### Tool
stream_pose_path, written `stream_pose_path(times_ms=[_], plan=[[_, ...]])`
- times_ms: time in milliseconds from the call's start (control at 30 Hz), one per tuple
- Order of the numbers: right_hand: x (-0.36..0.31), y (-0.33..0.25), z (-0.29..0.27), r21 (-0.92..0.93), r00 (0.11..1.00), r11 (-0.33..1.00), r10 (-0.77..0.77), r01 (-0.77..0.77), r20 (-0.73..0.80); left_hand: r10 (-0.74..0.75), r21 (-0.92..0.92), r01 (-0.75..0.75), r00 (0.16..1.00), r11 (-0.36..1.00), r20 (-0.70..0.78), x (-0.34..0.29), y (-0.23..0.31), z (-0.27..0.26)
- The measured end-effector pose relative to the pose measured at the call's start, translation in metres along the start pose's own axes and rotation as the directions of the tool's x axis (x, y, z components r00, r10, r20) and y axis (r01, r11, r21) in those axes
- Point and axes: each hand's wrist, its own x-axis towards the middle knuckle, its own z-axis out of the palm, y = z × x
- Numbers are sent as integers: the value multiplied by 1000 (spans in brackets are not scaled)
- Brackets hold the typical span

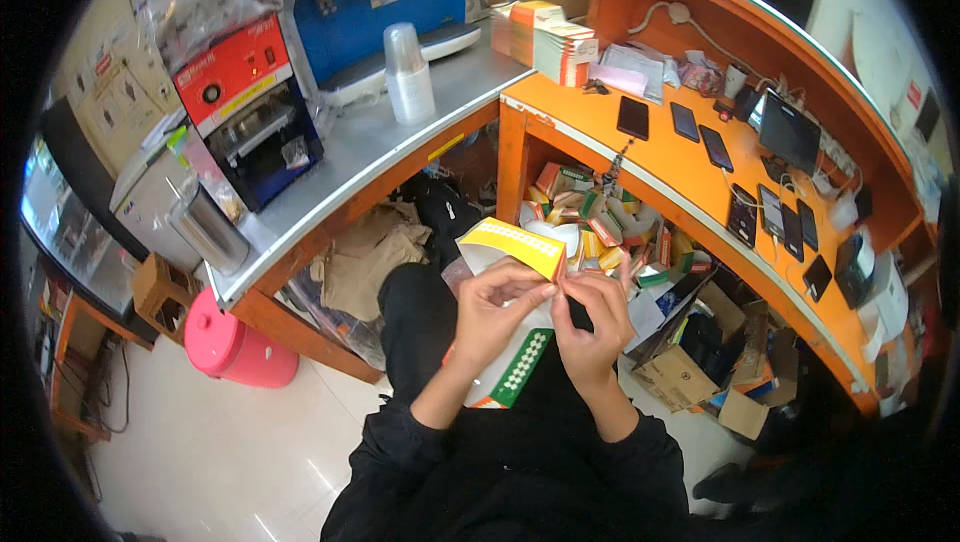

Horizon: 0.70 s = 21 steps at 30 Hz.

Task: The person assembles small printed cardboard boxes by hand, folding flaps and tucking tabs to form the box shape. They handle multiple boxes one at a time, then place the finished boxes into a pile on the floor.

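Observation:
Above my lap is a partly folded paper food carton, with a yellow panel on the far side, a green panel with white shapes on the near side and a white inside. My left hand grips its middle from the left, thumb and fingers pinched together. From the right, my right hand pinches the same carton near its corner, the fingertips of both hands almost meeting. My fingers cover part of the folded edge. Just beyond my hands, under the orange counter, lies a heap of similar folded cartons.
The orange counter curves around the right, bearing several phones, a dark screen and stacked flat cartons. On the grey counter stand clear cups, a red-and-black machine and a metal tumbler. A pink bin and cardboard boxes occupy the floor.

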Motion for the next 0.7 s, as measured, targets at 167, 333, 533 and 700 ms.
stream_pose_path(times_ms=[167,333,533,700], plan=[[-15,-18,-9,-253,993,961,115,-112,-3,61,-27,-62,997,998,-48,1,-7,52],[-17,7,-37,-240,985,968,112,-79,130,65,398,-89,995,913,75,21,-23,39],[-17,41,-62,-233,809,962,250,-144,532,-152,473,-146,831,869,535,3,-45,10],[-53,53,-52,-190,709,949,315,-253,631,-113,523,-119,914,844,390,-38,-67,-1]])
